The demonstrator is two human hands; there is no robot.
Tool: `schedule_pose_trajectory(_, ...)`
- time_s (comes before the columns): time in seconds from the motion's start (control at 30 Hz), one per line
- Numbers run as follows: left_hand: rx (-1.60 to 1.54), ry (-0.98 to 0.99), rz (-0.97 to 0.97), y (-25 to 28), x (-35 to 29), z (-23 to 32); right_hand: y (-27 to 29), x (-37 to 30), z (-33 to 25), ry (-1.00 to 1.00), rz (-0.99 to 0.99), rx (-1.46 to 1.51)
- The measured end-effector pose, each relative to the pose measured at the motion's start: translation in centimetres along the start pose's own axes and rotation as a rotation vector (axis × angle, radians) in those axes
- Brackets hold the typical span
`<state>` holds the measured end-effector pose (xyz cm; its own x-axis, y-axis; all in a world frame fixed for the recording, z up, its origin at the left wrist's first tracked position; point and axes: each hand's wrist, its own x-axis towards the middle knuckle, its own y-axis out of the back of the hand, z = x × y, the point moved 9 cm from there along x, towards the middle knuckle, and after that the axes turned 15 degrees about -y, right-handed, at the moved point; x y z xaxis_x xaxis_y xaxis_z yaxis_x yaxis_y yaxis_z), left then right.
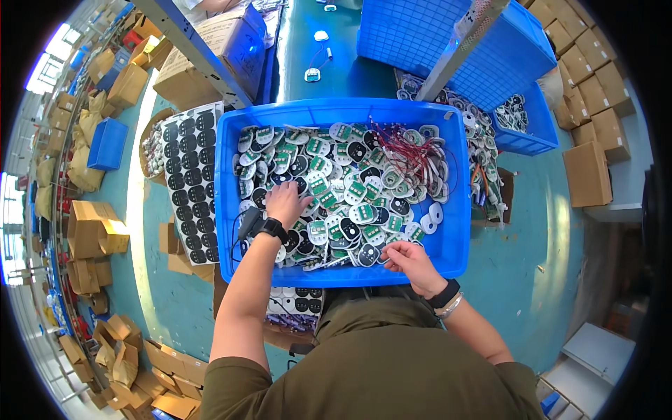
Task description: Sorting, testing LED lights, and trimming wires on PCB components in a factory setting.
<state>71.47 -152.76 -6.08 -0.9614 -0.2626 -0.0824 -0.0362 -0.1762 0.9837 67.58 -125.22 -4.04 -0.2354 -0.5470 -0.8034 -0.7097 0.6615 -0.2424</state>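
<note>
A large blue plastic bin (343,281) stands in front of me, heaped with small rounded white plastic parts carrying green circuit boards (362,213); some have black faces. My left hand (285,204) rests on the heap at its left side, fingers stretched out and apart, touching the parts. Over the bin's front right my right hand (414,267) has thumb and fingers pinched together; whatever is between them is too small to make out. A bundle of red wires (409,147) lies on the parts at the back right. Near my left wrist is a dark grey object (248,222) with a cable.
Sheets of black face stickers (190,185) stand left of the bin. Metal posts (199,52) rise behind it. More blue crates (525,126) with parts are at the back right. A green work surface (297,42) holds a few wired pieces. Cardboard boxes (91,227) line both sides.
</note>
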Motion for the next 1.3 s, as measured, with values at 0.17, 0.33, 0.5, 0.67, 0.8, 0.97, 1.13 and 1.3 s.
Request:
schedule_pose_trajectory(0.17, 0.076, 0.012, 0.018, -0.7, 0.7, 0.4, 0.2, -1.8, -3.1, 0.049, -0.033, 0.01)
schedule_pose_trajectory(0.33, 0.106, 0.048, -0.058, -1.6, 0.8, -0.3, -3.1, -11.9, -15.5, 0.623, -0.183, 0.163)
schedule_pose_trajectory(0.5, 0.094, 0.083, -0.007, -0.6, 0.8, -0.4, -10.5, -24.9, -21.7, 1.028, -0.679, 0.244)
schedule_pose_trajectory(0.67, -0.289, 0.117, 0.313, 3.7, -0.7, 0.0, -10.4, -24.3, -23.4, 1.092, -0.573, 0.244)
schedule_pose_trajectory(0.8, -0.651, 0.116, 0.407, 4.7, -2.6, 1.5, -8.9, -25.1, -23.2, 1.142, -0.494, 0.241)
schedule_pose_trajectory(0.97, -0.806, 0.153, 0.408, 3.3, -4.1, 2.2, -8.4, -25.8, -23.2, 1.203, -0.391, 0.23)
schedule_pose_trajectory(1.13, -0.972, 0.16, 0.475, 2.6, -6.0, 2.6, -8.5, -25.2, -25.0, 1.262, -0.323, 0.223)
schedule_pose_trajectory(1.3, -0.993, 0.152, 0.477, 2.8, -6.8, 3.7, -6.3, -27.0, -26.1, 1.352, -0.244, 0.194)
